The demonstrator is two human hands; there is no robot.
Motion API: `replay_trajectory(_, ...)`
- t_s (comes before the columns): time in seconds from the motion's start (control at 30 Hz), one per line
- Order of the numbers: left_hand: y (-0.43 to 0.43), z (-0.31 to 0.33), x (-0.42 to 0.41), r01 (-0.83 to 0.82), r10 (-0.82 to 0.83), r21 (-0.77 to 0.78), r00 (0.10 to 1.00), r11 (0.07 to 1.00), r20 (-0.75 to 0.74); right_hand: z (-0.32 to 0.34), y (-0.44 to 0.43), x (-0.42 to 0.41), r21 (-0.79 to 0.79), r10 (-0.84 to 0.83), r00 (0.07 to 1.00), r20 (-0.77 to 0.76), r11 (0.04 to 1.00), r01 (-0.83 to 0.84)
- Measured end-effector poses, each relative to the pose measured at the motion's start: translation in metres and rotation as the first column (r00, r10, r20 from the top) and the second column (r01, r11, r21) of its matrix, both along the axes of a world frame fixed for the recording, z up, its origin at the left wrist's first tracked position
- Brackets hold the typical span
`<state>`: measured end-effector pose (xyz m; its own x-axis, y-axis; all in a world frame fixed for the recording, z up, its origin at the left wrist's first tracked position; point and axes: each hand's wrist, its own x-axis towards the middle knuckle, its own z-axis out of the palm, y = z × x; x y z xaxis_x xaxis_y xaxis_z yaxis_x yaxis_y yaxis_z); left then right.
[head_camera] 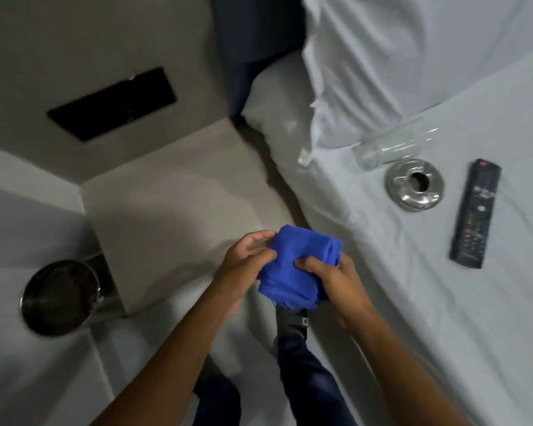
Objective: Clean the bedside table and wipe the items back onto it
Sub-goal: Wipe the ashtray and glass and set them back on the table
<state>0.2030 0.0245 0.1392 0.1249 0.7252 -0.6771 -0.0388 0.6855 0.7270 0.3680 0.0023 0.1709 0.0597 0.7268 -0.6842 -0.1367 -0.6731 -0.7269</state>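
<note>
Blue soft cloth (pixel 293 272), bunched into a thick wad, is pinched between the left hand (pixel 246 265) and the right hand (pixel 333 281), above the front edge of the smooth beige bench (pixel 173 216). On the wrinkled white bed sheet (pixel 413 302) lie a clear plastic bottle (pixel 391 147), a round shiny metal ashtray (pixel 415 184) and a long black remote control (pixel 474 213).
</note>
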Motion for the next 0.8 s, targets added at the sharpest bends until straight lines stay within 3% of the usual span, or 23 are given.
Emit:
replay_trajectory(0.1, 0.035, 0.015, 0.066, 0.103, -0.103, 0.093, 0.995, 0.99, -0.009, 0.027, 0.02, 0.047, 0.185, -0.098, 0.945, 0.312, 0.982, 0.041)
replay_trajectory(0.2, 0.066, 0.02, 0.122, 0.153, -0.134, 0.144, 0.982, 0.978, -0.132, 0.048, 0.039, 0.1, 0.384, -0.214, 0.753, 0.622, 0.922, -0.055)
replay_trajectory(0.27, 0.081, 0.02, 0.157, 0.178, -0.149, 0.155, 0.972, 0.972, -0.182, 0.055, 0.052, 0.141, 0.459, -0.281, 0.608, 0.742, 0.875, -0.155)
replay_trajectory(0.37, 0.093, 0.023, 0.202, 0.289, -0.241, 0.145, 0.929, 0.946, -0.28, 0.043, 0.079, 0.19, 0.38, -0.245, 0.424, 0.872, 0.884, -0.271)
replay_trajectory(0.43, 0.099, 0.023, 0.223, 0.254, -0.207, 0.131, 0.934, 0.958, -0.29, 0.026, 0.095, 0.207, 0.216, -0.097, 0.31, 0.946, 0.901, -0.376)
replay_trajectory(0.53, 0.108, 0.024, 0.246, 0.095, -0.071, 0.094, 0.969, 0.991, -0.236, 0.004, 0.104, 0.213, 0.086, 0.075, 0.355, 0.932, 0.904, -0.418)
replay_trajectory(0.67, 0.103, 0.021, 0.25, -0.018, 0.018, -0.013, 0.999, 1.0, -0.05, 0.001, 0.096, 0.206, 0.146, 0.041, 0.442, 0.896, 0.913, -0.381)
replay_trajectory(0.8, 0.07, 0.015, 0.222, -0.021, 0.023, -0.046, 0.999, 0.999, 0.041, 0.014, 0.075, 0.188, 0.206, 0.008, 0.524, 0.852, 0.914, -0.349)
